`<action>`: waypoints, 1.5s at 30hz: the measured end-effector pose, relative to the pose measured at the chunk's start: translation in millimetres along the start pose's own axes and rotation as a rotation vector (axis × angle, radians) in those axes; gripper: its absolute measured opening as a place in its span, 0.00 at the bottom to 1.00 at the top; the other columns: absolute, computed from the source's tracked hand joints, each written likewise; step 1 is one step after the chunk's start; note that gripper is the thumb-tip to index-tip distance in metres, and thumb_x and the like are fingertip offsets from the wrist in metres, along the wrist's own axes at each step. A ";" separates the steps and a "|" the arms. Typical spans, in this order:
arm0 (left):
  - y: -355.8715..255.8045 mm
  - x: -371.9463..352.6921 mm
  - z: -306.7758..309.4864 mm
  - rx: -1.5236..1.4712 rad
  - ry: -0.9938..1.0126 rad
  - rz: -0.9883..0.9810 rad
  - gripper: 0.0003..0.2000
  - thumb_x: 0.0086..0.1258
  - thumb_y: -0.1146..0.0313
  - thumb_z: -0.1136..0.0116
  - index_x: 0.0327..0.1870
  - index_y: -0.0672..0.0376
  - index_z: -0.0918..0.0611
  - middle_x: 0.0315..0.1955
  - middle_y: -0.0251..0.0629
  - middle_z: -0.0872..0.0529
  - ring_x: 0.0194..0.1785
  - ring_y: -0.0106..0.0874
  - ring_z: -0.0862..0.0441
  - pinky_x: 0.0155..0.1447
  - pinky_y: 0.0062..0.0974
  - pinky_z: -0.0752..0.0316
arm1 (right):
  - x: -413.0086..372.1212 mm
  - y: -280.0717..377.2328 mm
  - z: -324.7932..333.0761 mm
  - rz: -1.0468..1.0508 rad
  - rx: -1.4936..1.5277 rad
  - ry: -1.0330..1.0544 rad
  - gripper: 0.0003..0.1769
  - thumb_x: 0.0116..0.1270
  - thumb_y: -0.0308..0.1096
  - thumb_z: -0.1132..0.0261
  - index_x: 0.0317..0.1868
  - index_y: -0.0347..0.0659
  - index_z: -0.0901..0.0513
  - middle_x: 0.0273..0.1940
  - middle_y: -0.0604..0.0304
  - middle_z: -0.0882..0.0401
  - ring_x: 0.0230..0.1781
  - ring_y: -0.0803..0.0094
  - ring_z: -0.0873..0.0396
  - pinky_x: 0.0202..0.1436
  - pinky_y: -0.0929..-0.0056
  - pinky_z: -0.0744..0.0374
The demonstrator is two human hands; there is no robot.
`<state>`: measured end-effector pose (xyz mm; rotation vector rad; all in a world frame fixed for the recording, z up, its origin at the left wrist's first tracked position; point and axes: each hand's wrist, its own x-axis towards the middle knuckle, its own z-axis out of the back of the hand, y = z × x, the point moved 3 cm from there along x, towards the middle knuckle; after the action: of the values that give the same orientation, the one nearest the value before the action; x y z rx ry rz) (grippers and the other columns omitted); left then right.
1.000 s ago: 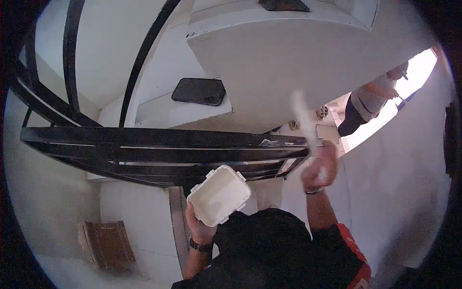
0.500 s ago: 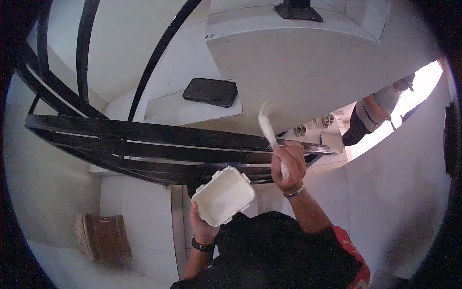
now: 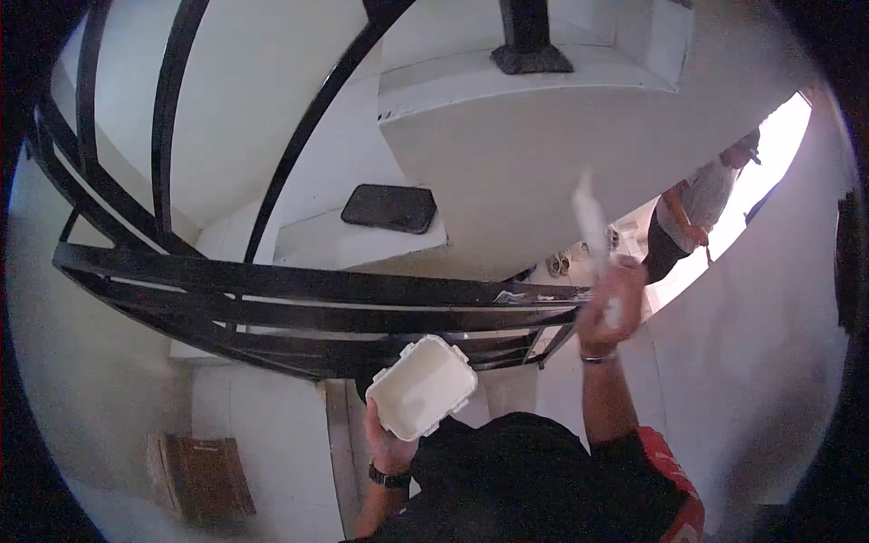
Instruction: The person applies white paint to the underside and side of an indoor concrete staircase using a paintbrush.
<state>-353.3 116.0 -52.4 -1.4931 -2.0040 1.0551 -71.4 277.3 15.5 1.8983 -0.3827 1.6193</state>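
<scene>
At lower left a brown wooden board (image 3: 213,475) lay on the pale floor below us. The black curved metal railing (image 3: 272,294) swept across in front, with a dark flat mat (image 3: 389,208) resting on the white stair step (image 3: 317,237) beyond it. Our left hand (image 3: 391,443) gripped the white rectangular plastic tub (image 3: 422,387) from beneath, fingers wrapped round its underside. The tub sat open side up, just below the railing and close to our chest. Our right hand (image 3: 614,303) was clenched round the lower end of a long pale brush-like tool (image 3: 590,217), which was blurred and raised past the railing's right end towards the white underside of the stairs. Further right another person (image 3: 692,217) stood in the bright doorway. We judged a brushing stroke to be in hand. A reload would call for lowering the tool to the tub while holding the tub level.
</scene>
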 end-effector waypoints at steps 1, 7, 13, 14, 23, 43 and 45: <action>-6.0 -4.1 -9.0 0.003 -0.030 0.015 0.30 0.71 0.44 0.62 0.66 0.58 0.35 0.62 0.44 0.30 0.63 0.46 0.30 0.62 0.51 0.30 | 6.6 11.6 -14.4 0.030 -0.029 0.009 0.06 0.62 0.25 0.44 0.38 0.33 0.21 0.35 0.50 0.20 0.39 0.52 0.22 0.52 0.48 0.26; -1.8 3.3 -1.1 0.078 -0.071 -0.107 0.29 0.72 0.46 0.61 0.66 0.57 0.35 0.63 0.42 0.30 0.63 0.43 0.29 0.64 0.44 0.31 | 34.5 79.5 -74.2 -0.029 0.052 0.761 0.17 0.50 0.31 0.31 0.43 0.43 0.19 0.31 0.63 0.22 0.33 0.61 0.24 0.46 0.57 0.27; -23.6 -6.2 -38.6 0.049 0.043 -0.007 0.28 0.70 0.44 0.62 0.65 0.51 0.34 0.62 0.43 0.30 0.61 0.49 0.29 0.51 0.60 0.26 | 58.3 82.5 -49.3 0.103 0.291 0.198 0.19 0.49 0.29 0.29 0.45 0.41 0.19 0.30 0.63 0.23 0.33 0.66 0.23 0.50 0.58 0.25; -24.9 -6.2 -40.3 0.012 0.064 0.032 0.29 0.70 0.43 0.62 0.65 0.51 0.34 0.62 0.43 0.31 0.61 0.51 0.29 0.48 0.63 0.25 | 60.2 69.8 -40.1 0.098 0.250 0.121 0.16 0.51 0.28 0.31 0.43 0.40 0.20 0.30 0.62 0.23 0.33 0.66 0.23 0.49 0.58 0.25; -17.1 -2.7 -25.1 0.082 0.115 0.019 0.30 0.69 0.41 0.63 0.66 0.51 0.35 0.63 0.44 0.32 0.61 0.52 0.30 0.47 0.62 0.24 | 70.6 24.4 -34.4 -0.024 0.002 -0.032 0.13 0.54 0.27 0.34 0.42 0.41 0.20 0.34 0.57 0.21 0.35 0.61 0.23 0.52 0.54 0.28; -2.7 12.5 10.4 0.341 0.061 -0.086 0.32 0.68 0.42 0.60 0.66 0.55 0.36 0.63 0.45 0.31 0.62 0.49 0.29 0.54 0.57 0.26 | 50.5 99.5 -32.9 -0.020 0.593 0.557 0.24 0.54 0.33 0.28 0.52 0.40 0.22 0.38 0.60 0.24 0.40 0.64 0.24 0.49 0.63 0.27; 28.5 31.1 66.7 -0.170 -0.063 0.166 0.32 0.70 0.44 0.59 0.66 0.59 0.36 0.62 0.46 0.30 0.63 0.44 0.30 0.62 0.46 0.29 | 22.2 95.8 -21.9 -0.121 0.631 0.714 0.25 0.54 0.33 0.28 0.53 0.40 0.22 0.39 0.59 0.23 0.40 0.63 0.24 0.48 0.63 0.26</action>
<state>-393.8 127.6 -119.1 -1.7613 -2.0870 1.0291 -139.4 220.3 63.2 1.5226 0.5878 2.3565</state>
